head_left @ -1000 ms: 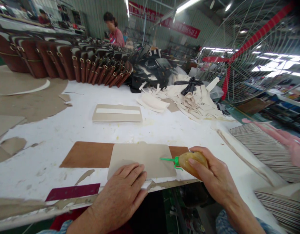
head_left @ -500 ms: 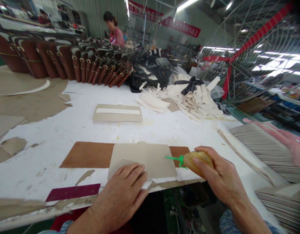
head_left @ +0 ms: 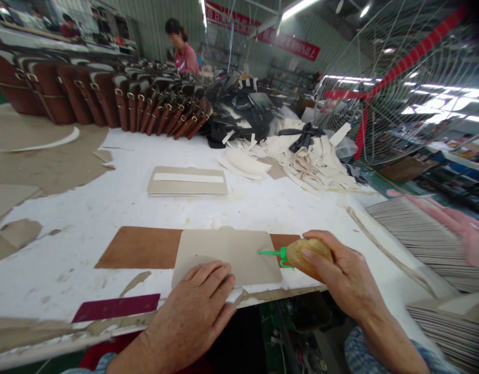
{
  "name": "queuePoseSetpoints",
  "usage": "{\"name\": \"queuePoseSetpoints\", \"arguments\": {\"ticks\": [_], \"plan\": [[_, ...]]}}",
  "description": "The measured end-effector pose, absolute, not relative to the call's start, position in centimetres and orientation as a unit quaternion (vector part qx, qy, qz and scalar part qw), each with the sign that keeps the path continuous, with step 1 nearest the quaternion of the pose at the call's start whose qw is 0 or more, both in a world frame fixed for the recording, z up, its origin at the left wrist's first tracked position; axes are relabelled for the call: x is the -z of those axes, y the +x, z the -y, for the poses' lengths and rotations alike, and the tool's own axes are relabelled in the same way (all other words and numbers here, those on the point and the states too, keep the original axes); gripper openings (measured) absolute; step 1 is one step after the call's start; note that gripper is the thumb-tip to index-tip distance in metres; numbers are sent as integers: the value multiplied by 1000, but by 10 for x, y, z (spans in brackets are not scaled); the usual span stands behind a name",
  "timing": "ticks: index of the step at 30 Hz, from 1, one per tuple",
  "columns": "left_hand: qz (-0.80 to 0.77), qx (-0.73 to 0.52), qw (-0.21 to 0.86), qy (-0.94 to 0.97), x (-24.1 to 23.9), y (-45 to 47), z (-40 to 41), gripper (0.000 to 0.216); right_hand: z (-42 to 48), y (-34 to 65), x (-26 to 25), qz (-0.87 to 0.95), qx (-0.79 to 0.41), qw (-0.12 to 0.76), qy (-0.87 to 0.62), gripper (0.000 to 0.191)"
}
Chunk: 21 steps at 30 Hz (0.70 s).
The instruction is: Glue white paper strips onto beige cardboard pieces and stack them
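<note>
A beige board panel (head_left: 227, 249) lies near the table's front edge, on top of a brown leather strip (head_left: 142, 247) that shows at both its sides. My left hand (head_left: 206, 291) rests flat on the panel's lower left, fingers stretched out. In my right hand (head_left: 341, 265) is a yellowish glue bottle (head_left: 309, 255) with a thin green nozzle, held tilted almost level. The nozzle tip points left over the panel's right part, close to a small dark mark; whether it touches I cannot tell.
Behind the panel lies a small stack of beige boards (head_left: 185, 188) with a white strip on top. Brown buckled bags (head_left: 118, 98) stand in a row at the back left. Fabric scraps (head_left: 313, 161) are heaped at the back. Stacked sheets (head_left: 418, 249) and a caged fan (head_left: 366, 96) are on the right.
My right hand has moved slightly left with the glue bottle, bringing the nozzle tip further over the panel. My left hand and the panel have stayed in place.
</note>
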State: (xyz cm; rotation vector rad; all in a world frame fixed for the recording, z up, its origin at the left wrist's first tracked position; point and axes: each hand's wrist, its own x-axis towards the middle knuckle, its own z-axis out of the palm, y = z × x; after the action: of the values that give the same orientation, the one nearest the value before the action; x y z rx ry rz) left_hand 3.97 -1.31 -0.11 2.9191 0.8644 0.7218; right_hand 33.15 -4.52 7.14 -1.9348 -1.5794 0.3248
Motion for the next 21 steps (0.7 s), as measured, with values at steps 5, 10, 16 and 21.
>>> {"name": "queuePoseSetpoints", "arguments": {"ticks": [5, 10, 16, 21], "plan": [[-277, -232, 3, 932, 1, 40, 13, 32, 46, 332, -72, 605, -130, 309, -722, 35], [-279, -229, 6, 933, 2, 39, 13, 32, 49, 335, -73, 606, -123, 294, -729, 35], [-278, -227, 13, 933, 1, 39, 13, 32, 45, 334, -69, 602, -122, 310, -726, 34], [-280, -227, 12, 933, 1, 39, 13, 32, 46, 340, -70, 589, -111, 297, -743, 38]]}}
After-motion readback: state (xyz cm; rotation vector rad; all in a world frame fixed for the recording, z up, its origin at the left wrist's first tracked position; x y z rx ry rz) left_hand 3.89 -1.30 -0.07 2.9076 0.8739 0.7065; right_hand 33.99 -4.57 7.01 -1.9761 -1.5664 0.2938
